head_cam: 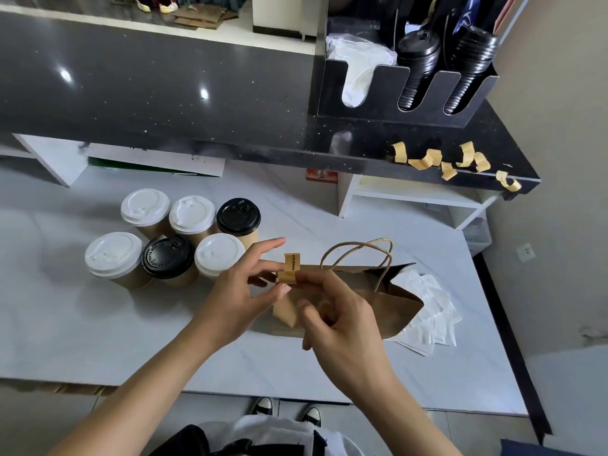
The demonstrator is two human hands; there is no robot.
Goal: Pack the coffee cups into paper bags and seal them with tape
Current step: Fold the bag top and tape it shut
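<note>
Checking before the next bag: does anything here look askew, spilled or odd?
No spill; all six cups stand upright with lids on. The paper bag gapes at its right end, with the tape strip only near its left. Loose curled tape pieces litter the dark counter's edge.

Six cups [174, 236] are grouped on the table [98, 324], left of the paper bag [378, 301]. Napkins [431, 311] are tucked under the bag's right side. Tape strips [450, 162] are stuck on the counter [164, 87] behind.
</note>
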